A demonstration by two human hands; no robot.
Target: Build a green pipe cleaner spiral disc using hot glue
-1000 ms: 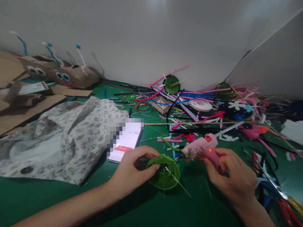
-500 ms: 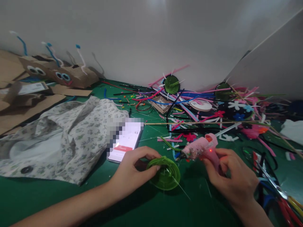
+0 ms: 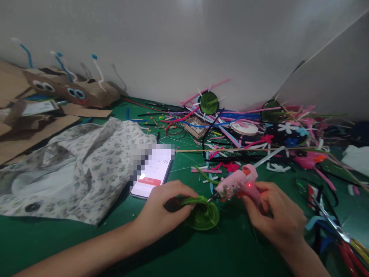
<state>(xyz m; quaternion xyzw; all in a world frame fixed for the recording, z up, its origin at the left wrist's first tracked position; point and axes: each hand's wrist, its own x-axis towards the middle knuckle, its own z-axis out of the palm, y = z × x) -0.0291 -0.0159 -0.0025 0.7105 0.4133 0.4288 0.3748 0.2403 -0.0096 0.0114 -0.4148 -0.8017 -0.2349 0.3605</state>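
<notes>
Our left hand [image 3: 170,204] reached in from the lower left, its fingers pinching the upper left edge of the green coil [image 3: 206,219], which we held above or against the desk [image 3: 230,254]; we could not tell which. Our right hand [image 3: 279,215] angled in from the lower right, fingers wrapped round the handle of the pink glue gun [image 3: 236,184], its nozzle at the coil's upper edge. Bare green surface ran between the coil and our right wrist, bordered by the phone [image 3: 152,173] and cloth [image 3: 95,169] leftward, strips [image 3: 245,115] beyond and scissors [image 3: 343,234] rightward.
</notes>
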